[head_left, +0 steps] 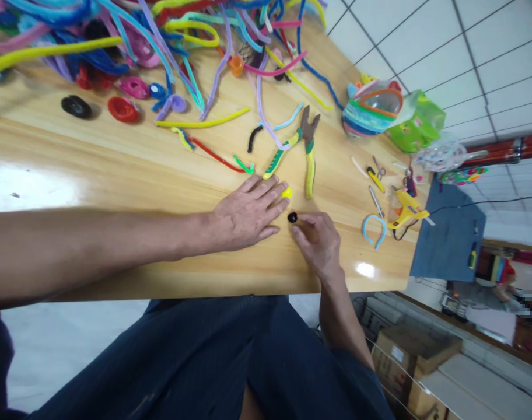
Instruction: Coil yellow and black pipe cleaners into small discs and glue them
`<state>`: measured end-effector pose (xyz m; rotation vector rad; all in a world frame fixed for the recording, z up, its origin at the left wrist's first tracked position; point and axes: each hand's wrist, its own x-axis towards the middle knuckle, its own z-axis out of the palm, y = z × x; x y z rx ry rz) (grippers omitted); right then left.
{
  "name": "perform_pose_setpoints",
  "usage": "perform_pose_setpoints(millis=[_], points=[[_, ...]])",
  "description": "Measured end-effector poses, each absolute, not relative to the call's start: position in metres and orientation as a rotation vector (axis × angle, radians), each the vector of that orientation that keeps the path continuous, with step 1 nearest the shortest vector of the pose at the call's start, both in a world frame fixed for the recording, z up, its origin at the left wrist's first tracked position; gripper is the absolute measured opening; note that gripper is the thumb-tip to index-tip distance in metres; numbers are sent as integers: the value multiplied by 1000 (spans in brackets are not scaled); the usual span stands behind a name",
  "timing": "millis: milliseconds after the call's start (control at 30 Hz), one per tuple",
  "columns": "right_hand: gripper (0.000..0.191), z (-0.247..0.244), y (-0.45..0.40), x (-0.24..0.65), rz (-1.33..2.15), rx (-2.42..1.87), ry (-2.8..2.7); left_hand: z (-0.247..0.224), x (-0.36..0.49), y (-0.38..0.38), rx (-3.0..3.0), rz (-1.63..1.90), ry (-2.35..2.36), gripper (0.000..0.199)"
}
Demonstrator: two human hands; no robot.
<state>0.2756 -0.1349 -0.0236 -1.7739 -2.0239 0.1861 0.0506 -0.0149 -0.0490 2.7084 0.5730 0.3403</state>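
Note:
My left hand (251, 214) lies flat on the wooden table with its fingers stretched out and apart. A small bright yellow piece (287, 192) is at its fingertips. Just to the right, my right hand (322, 242) has thumb and forefinger curled at a small black round piece (293, 217), gripping it at the edge. Pliers (310, 131) with yellow-green handles lie spread beyond the left fingers, one handle end close to them. A red pipe cleaner (216, 154) and a short green one (244, 165) lie beyond the left hand.
A heap of coloured pipe cleaners (161, 35) covers the far left. Red (123, 109) and black (76, 107) round pieces lie before it. To the right are a yellow glue gun (406, 210) with its cord, a cutter (375, 179), a blue curved piece (374, 231) and a striped pouch (366, 123).

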Motion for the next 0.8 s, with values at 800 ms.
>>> perform_pose_setpoints(millis=[800], points=[[10, -22, -117, 277, 87, -1760, -1982, -46, 50, -15, 2688, 316, 570, 56]])
